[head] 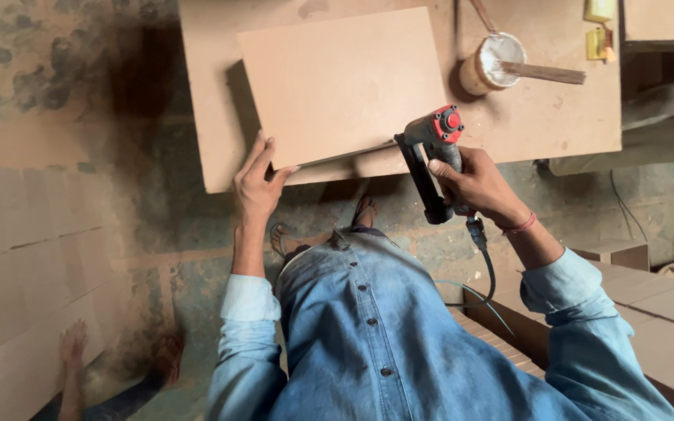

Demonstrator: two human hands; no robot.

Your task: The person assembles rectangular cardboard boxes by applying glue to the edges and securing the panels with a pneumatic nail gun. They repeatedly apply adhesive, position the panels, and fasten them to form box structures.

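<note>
Head view, reading left to right: I see someone else's bare foot [72, 341] at the lower left, well clear of the work. Left of centre, my left hand [257, 181] lies with fingers spread flat on the near corner of the tan rectangular fibreboard panel [341, 82], which sits tilted on the larger brown board bench [555, 117] in the upper middle. At centre right, my right hand [477, 183] is wrapped tight round the black-and-red pneumatic nail gun [433, 152], its nose at the panel's near edge. I judge a loose panel could slide under the shot, or a fastener could stray toward those fingers. The glue tin with stick [497, 64] stands upper right.
</note>
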